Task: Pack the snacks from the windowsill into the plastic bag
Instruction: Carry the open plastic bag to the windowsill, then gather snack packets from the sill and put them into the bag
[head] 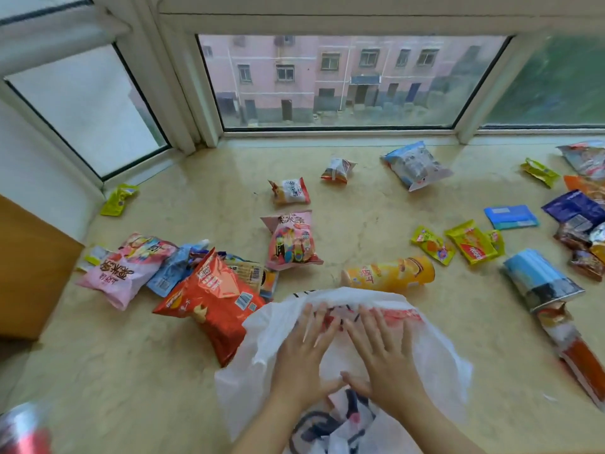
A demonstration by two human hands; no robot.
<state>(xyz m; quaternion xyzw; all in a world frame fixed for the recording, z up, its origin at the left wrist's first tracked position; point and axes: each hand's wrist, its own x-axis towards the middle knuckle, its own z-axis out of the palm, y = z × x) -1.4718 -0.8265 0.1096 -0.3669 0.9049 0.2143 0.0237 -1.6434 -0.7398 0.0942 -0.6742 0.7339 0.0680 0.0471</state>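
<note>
A white plastic bag [432, 348] with red print lies crumpled on the windowsill's near edge. My left hand [304, 358] and my right hand [383, 352] rest flat on it, fingers spread and straight. Snack packets lie scattered around. A big red chip bag [212, 299] touches the plastic bag's left side. A yellow chip tube [389, 273] lies on its side just behind the bag. A pink packet [291, 240] sits farther back. Another pink packet [124, 267] lies at the left.
The beige marble windowsill [360, 208] carries more snacks: blue-white packets [415, 165] near the window, small yellow sachets [468, 242], a blue flat box [510, 217] and a pile at the right edge. A wooden cabinet [29, 273] stands left. Window glass closes off the back.
</note>
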